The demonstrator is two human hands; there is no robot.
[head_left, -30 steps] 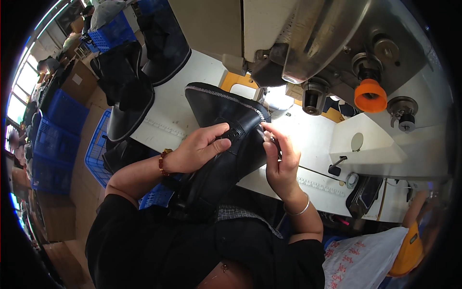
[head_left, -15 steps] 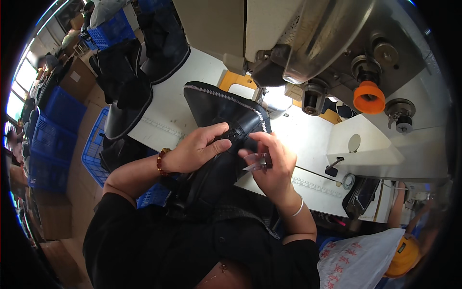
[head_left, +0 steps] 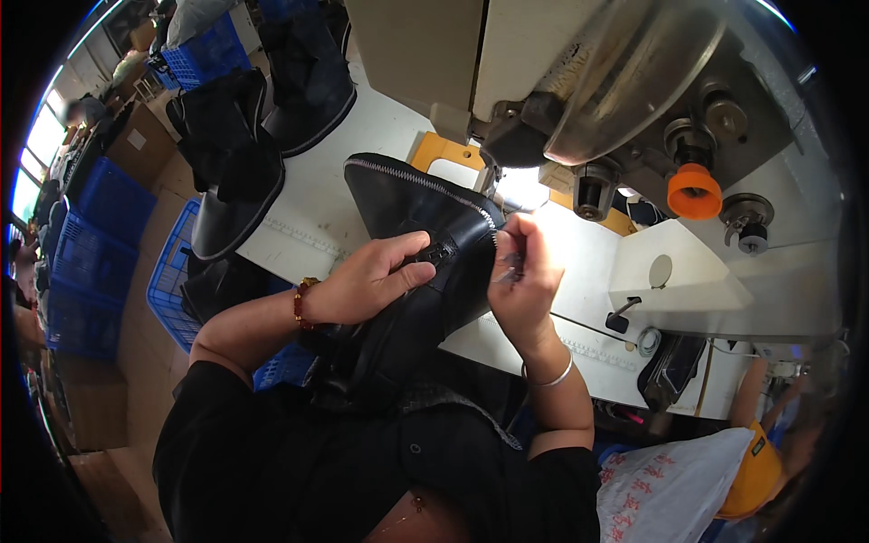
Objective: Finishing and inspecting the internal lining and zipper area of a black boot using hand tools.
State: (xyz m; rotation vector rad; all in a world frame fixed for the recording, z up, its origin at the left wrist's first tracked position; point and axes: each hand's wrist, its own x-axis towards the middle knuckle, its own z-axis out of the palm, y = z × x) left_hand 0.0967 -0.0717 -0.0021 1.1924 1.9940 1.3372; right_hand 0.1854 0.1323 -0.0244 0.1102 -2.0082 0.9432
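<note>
A black boot upper (head_left: pixel 407 271) with a silver zipper along its edge lies across the white sewing table (head_left: pixel 579 262) and my lap. My left hand (head_left: pixel 371 281), with a beaded bracelet on the wrist, grips the upper near the zipper, thumb pressed on the leather. My right hand (head_left: pixel 525 271), with a silver bangle on the wrist, pinches a small metal tool (head_left: pixel 507 271) at the zipper's end. Just beyond both hands stands the sewing machine head (head_left: pixel 615 81).
More black boots (head_left: pixel 235 172) are piled at the table's left end. Blue plastic crates (head_left: pixel 90 235) stand on the floor to the left. An orange spool cap (head_left: pixel 694 190) sits on the machine. A white printed bag (head_left: pixel 670 489) lies at the lower right.
The boot upper has turned and slid toward me. My right hand has moved up to the zipper's end with the small tool; my left thumb has shifted onto the zipper.
</note>
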